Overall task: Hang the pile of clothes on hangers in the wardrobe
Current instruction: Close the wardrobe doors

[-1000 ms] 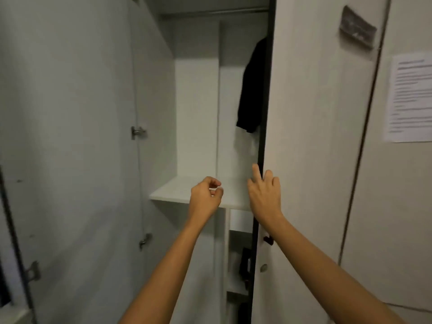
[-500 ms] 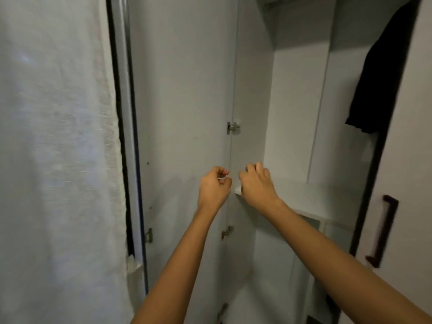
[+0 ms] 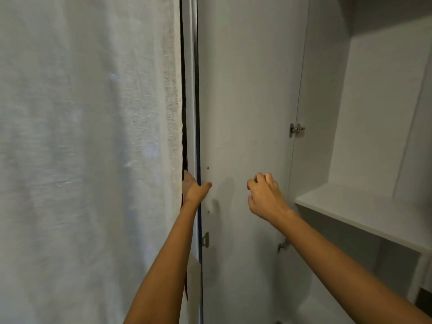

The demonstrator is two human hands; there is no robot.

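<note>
The white wardrobe door (image 3: 245, 101) stands swung open, its inner face towards me. My left hand (image 3: 195, 190) grips the door's outer edge: the thumb lies on the inner face and the fingers are hidden behind the edge. My right hand (image 3: 264, 197) hovers in front of the inner face with loosely curled fingers and holds nothing. The wardrobe's interior shows at the right, with a white shelf (image 3: 362, 211). No clothes or hangers are in view.
A white curtain (image 3: 81, 136) hangs at the left, right beside the door's edge. Metal hinges (image 3: 297, 129) join the door to the wardrobe's side wall. Below the shelf lies a darker open compartment (image 3: 395, 260).
My view has turned left, so the dark hanging garment is out of sight. My left hand has moved left and taken hold of the door's edge. My right hand has left the shelf's corner.
</note>
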